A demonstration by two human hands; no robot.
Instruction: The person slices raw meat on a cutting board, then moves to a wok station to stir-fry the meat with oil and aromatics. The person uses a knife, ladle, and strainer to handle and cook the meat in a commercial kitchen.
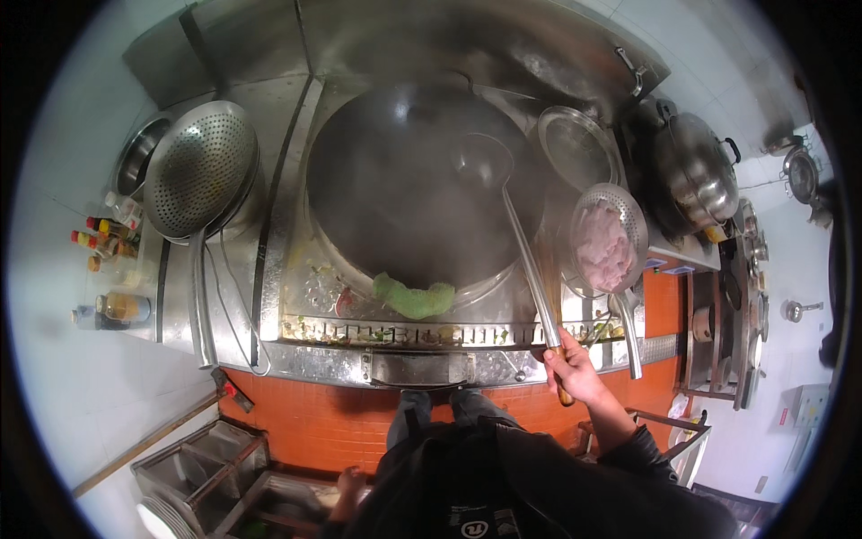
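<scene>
My right hand (571,367) grips the wooden end of a long metal ladle (528,263). The ladle's bowl hangs over the right part of a large dark wok (404,195), hazy with steam. A folded green cloth (414,296) lies against the wok's near rim. Right of the wok, a perforated skimmer (636,232) holds pale pink pieces that look like raw meat (605,248). My left hand (351,482) hangs low at my side, away from the stove; its fingers are too small and dim to make out.
At left rests a large perforated strainer (202,168), with several bottles (114,236) beside it. A round mesh strainer (579,145) and a lidded steel pot (697,168) stand at right. Food scraps line the slotted drain (404,335). Behind me at left are metal-framed bins (209,458).
</scene>
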